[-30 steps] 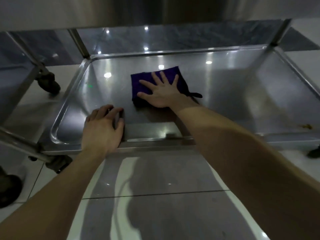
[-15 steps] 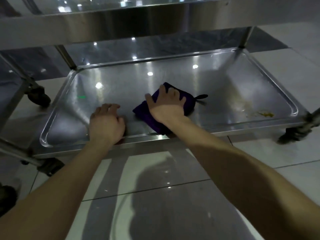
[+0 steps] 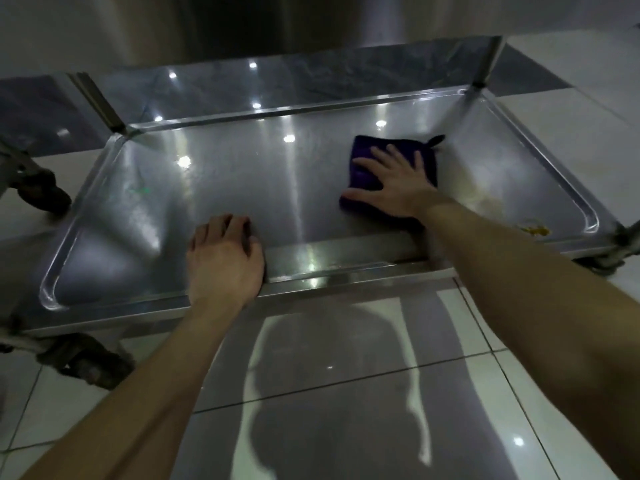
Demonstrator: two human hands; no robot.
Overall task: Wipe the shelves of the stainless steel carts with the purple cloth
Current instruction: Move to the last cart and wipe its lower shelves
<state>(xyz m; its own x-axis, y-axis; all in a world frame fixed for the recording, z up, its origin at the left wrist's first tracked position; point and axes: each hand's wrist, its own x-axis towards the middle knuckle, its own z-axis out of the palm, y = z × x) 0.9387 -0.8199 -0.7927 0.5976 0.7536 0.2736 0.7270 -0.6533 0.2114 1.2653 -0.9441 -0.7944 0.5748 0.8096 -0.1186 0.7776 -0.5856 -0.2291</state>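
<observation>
The bottom shelf [image 3: 242, 188] of a stainless steel cart lies low in front of me, a shallow tray with a raised rim. A folded purple cloth [image 3: 363, 157] sits on its right half. My right hand [image 3: 398, 185] presses flat on the cloth with fingers spread. My left hand [image 3: 225, 261] rests on the shelf's near rim, fingers curled over the edge onto the tray.
A yellow-brown stain [image 3: 535, 230] marks the near right corner of the shelf. An upper shelf [image 3: 242, 22] overhangs at the top. Cart wheels [image 3: 86, 362] stand at the left, and another cart's wheel [image 3: 45, 195] is further left. White tiled floor [image 3: 329, 393] lies below.
My right hand has slid the cloth to the right and away from the near rim, flattening on it. My left hand stays on the rim.
</observation>
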